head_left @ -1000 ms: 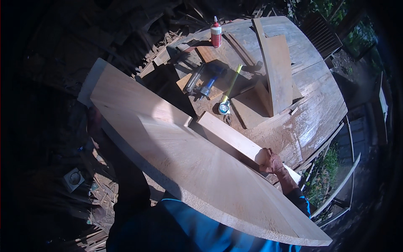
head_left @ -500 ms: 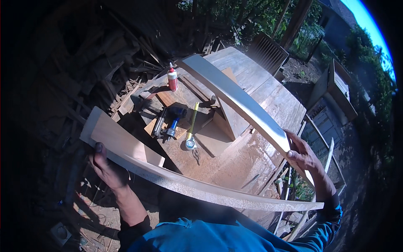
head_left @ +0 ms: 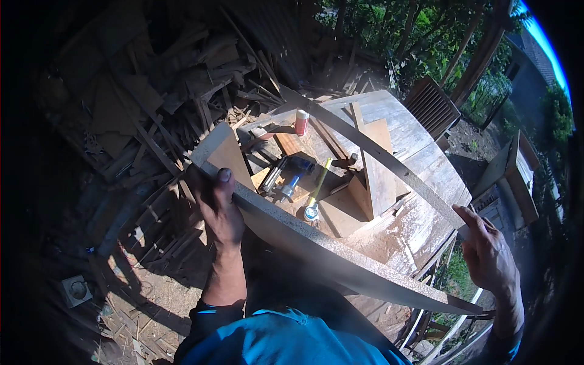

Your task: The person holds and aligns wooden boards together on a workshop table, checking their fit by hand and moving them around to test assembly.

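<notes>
My left hand [head_left: 220, 210] is closed round the left end of a long wooden board [head_left: 316, 240], thumb on its upper edge. This near board slants down across the front of me, and its right end passes close to my right wrist. A shorter, wider piece of wood [head_left: 234, 159] adjoins its left end. My right hand [head_left: 490, 258] grips the right end of a second long board [head_left: 389, 161], which slants over the worktable [head_left: 420, 228]. Whether the two long boards are joined cannot be made out. Both are raised above the table.
On the sawdust-covered table lie a tape measure [head_left: 311, 212] with yellow blade out, a blue power tool [head_left: 294, 182], a red-and-white bottle [head_left: 302, 123] and angled wood panels [head_left: 378, 173]. Scrap wood [head_left: 134, 115] is heaped at left. A wooden cabinet [head_left: 511, 176] stands at right.
Both boards have tilted, their upper edges now narrower in view, and my hands have turned with them. The view has shifted, so the table sits further right and lower.
</notes>
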Demonstrator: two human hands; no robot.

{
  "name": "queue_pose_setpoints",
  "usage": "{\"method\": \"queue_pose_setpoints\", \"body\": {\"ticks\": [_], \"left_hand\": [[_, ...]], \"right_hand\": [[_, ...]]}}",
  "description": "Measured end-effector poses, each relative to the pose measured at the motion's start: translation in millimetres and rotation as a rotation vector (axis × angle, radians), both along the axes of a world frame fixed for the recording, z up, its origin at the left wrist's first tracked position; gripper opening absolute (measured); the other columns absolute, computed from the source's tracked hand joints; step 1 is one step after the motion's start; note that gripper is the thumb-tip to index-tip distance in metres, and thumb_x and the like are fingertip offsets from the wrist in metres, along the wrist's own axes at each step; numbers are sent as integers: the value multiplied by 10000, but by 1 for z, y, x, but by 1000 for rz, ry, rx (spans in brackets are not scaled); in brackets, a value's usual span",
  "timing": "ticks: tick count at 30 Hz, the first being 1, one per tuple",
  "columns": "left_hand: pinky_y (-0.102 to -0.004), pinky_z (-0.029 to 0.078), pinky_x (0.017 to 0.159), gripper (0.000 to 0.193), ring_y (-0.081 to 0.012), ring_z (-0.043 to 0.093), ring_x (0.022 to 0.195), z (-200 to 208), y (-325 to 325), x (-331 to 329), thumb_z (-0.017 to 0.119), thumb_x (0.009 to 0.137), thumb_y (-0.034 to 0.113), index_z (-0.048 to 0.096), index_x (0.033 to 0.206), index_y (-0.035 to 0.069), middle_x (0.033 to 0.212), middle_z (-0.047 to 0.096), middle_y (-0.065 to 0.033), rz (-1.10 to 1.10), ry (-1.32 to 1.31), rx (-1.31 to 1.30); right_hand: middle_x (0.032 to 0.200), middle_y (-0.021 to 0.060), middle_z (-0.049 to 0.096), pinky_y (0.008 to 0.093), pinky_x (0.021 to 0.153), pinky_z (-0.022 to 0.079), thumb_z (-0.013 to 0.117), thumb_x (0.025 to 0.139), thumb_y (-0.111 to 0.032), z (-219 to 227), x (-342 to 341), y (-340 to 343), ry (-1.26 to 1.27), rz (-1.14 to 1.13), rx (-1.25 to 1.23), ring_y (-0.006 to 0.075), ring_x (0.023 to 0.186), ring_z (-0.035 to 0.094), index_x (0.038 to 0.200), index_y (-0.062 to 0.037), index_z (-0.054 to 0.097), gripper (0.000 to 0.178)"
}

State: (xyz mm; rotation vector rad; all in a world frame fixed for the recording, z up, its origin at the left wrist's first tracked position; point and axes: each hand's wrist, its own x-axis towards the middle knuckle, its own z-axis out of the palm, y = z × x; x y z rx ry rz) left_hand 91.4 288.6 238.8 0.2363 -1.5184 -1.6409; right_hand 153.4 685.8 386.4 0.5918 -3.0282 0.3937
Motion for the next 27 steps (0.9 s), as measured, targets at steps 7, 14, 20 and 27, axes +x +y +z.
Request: {"method": "queue_pose_setpoints", "body": {"ticks": [7, 14, 20, 27], "left_hand": [[-352, 411, 933, 529, -204, 483, 1028, 2, -4, -4, 628, 990, 400, 489, 1276, -22, 1130, 510, -102, -40, 29, -69], [-401, 445, 997, 640, -299, 549, 1162, -18, -8, -13, 611, 1000, 351, 413, 1466, -41, 1331, 530, -248, -22, -40, 17], [-549, 443, 1092, 571, -477, 493, 1372, -64, -54, -19, 542, 1077, 361, 416, 1528, 34, 1499, 470, -294, 350, 33, -1031], [-479, 492, 1019, 689, -388, 574, 1272, -43, -33, -15, 506, 1054, 463, 396, 1527, -27, 1450, 507, -267, 45, -101, -114]], "right_hand": [[1225, 234, 540, 505, 981, 477, 823, 780, -238, 17, 24, -54, -124, -33, 120, 429, 1131, 557, 1520, -96, 475, 830], [1223, 223, 490, 540, 916, 428, 707, 800, -742, 8, 27, -51, 144, 28, 247, 360, 1077, 489, 1602, -70, 352, 1106], [1165, 220, 547, 517, 884, 428, 986, 596, -514, -11, 37, -34, 291, -49, 0, 335, 1002, 518, 1625, 57, 135, 1453], [1169, 212, 554, 497, 880, 468, 993, 581, -527, -8, 34, -34, 248, -17, -46, 342, 1054, 543, 1585, -8, 287, 1333]]}}
